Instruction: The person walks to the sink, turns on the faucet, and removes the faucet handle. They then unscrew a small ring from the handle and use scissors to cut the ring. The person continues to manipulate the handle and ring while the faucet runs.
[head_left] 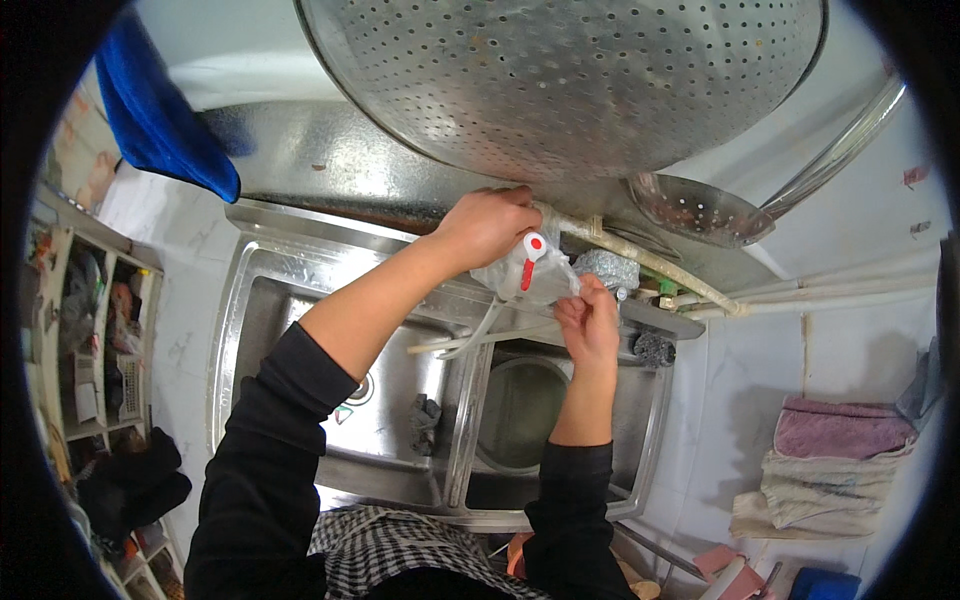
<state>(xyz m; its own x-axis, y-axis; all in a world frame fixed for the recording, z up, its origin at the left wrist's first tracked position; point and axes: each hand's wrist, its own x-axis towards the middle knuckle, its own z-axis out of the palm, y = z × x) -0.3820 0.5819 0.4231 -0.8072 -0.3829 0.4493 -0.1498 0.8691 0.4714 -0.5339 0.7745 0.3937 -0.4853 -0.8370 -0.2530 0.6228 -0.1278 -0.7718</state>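
Observation:
Above the back edge of the sink, a clear crinkled plastic bag (553,286) hangs between my two hands, around a white tap-like handle (535,244) with a red dot and red strip. My left hand (490,228) is closed at the bag's upper left, beside a pale pipe; its fingertips are partly hidden. With its thumb and fingers, my right hand (588,318) pinches the bag's lower right edge. A pale tube (484,332) runs from below the bag over the sink divider.
The double steel sink (462,440) holds a dark scrubber (424,424) on the left and a round pot (522,412) on the right. A large perforated colander (580,80) and a skimmer (705,210) stand behind. A blue cloth (165,110) hangs left; folded towels (840,440) hang right.

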